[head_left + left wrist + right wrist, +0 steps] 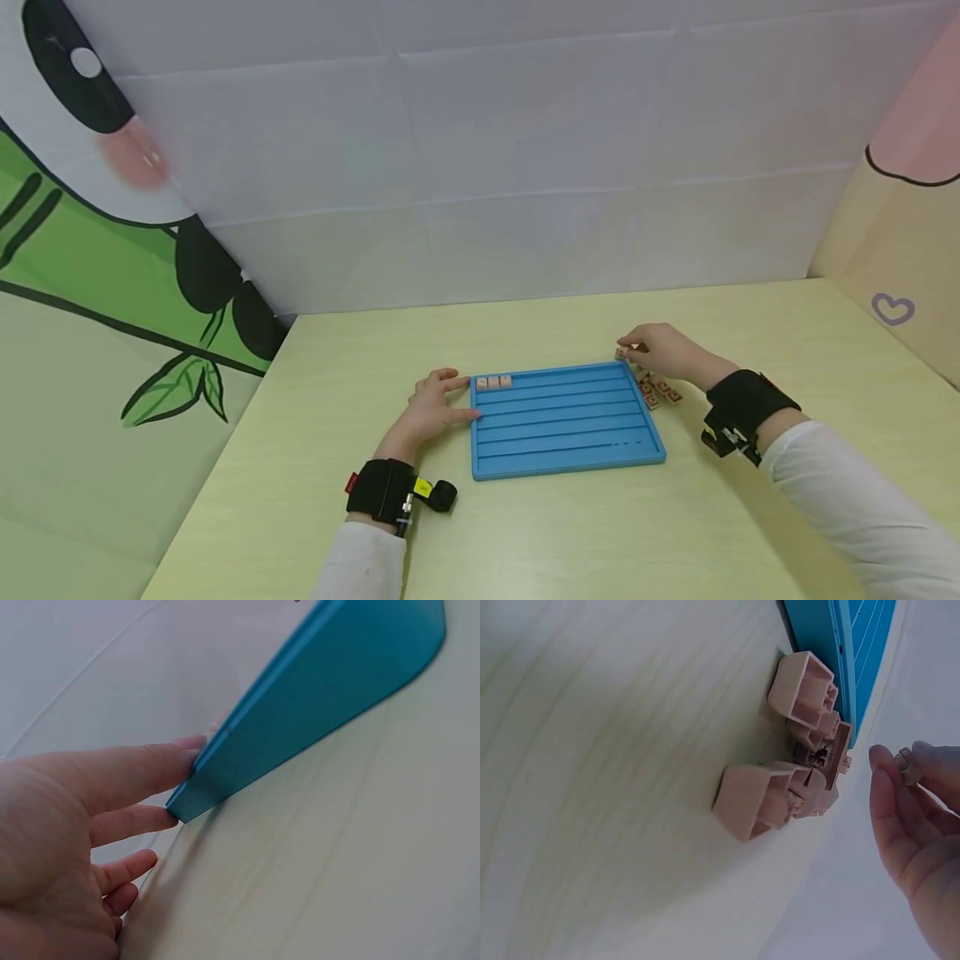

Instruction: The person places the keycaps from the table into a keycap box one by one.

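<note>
A blue ridged tray point(562, 422) lies on the table. My left hand point(429, 410) is at its left edge, fingers extended, with the thumb and a finger touching the rim by the far-left corner; the left wrist view shows the tray's side wall point(277, 724) close up. Three pale keycaps point(493, 382) sit side by side in the top row, at its left end. Just past the far-right corner, my right hand point(666, 350) pinches a single keycap point(910, 772) between thumb and fingertip. Beneath that hand, beside the tray's right edge, lie several loose pinkish keycaps point(742, 801), some showing hollow undersides.
The pale wooden table point(540, 542) ends at a white cloth backdrop point(525, 242) behind the tray. Printed cartoon panels stand at left and right. Black straps with small cameras point(386, 492) wrap both wrists.
</note>
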The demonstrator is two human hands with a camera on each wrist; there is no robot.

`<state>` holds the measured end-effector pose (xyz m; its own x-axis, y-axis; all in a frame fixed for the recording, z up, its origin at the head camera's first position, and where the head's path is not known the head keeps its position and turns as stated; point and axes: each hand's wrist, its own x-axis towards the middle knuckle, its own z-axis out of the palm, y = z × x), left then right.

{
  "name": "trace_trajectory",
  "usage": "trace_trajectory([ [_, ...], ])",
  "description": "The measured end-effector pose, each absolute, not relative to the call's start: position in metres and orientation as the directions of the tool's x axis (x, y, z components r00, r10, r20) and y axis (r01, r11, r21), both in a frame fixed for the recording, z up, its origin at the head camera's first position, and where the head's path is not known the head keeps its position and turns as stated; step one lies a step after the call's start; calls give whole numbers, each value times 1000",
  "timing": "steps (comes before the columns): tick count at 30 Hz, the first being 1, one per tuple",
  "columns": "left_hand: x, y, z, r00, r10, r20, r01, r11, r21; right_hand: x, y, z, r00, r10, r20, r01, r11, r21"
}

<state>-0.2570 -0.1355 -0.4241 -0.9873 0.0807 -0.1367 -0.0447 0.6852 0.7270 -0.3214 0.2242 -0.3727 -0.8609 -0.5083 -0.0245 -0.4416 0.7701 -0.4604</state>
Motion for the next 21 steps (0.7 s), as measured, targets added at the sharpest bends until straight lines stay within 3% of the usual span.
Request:
trace_trajectory([
  [21,-258,-135,-422,-986,76,-146,-56,679,732,-323,222,-379,-859,-510,-37,-432,763,-480],
])
